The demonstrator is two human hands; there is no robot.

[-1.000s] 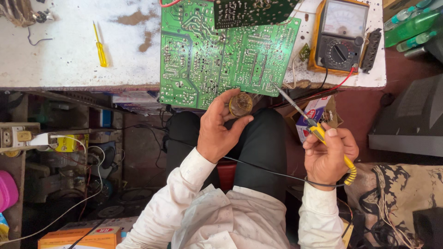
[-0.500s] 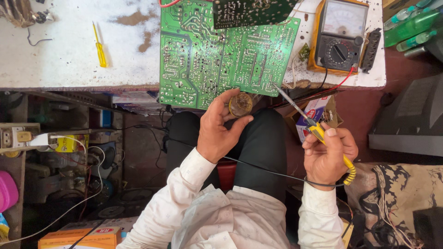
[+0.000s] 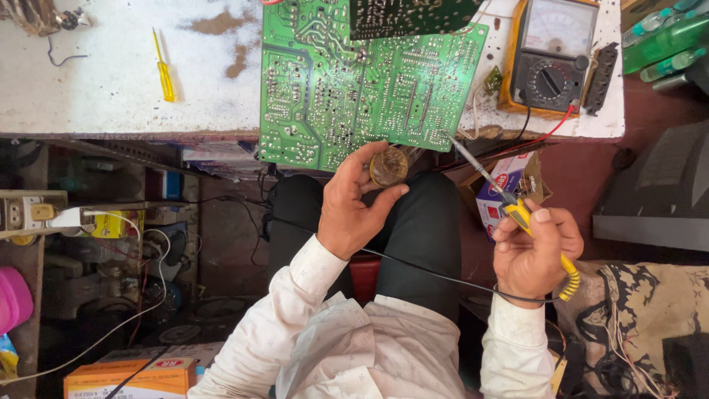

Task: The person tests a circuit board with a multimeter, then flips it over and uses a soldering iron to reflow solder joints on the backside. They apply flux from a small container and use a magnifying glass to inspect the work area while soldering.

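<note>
My left hand (image 3: 353, 210) curls its fingers and thumb around a small round brownish tin (image 3: 388, 167), held just under the near edge of the green circuit board (image 3: 354, 89) that overhangs the white bench (image 3: 111, 81); my right hand (image 3: 533, 247) is closed in a fist on the yellow handle of a soldering iron (image 3: 517, 210), wrist bent, its metal tip angled up toward the board's lower right corner; below the tip sits a small white, blue and red carton (image 3: 509, 181); an orange box (image 3: 133, 377) lies on the floor at lower left; a yellow multimeter (image 3: 550, 59) rests right of the board.
</note>
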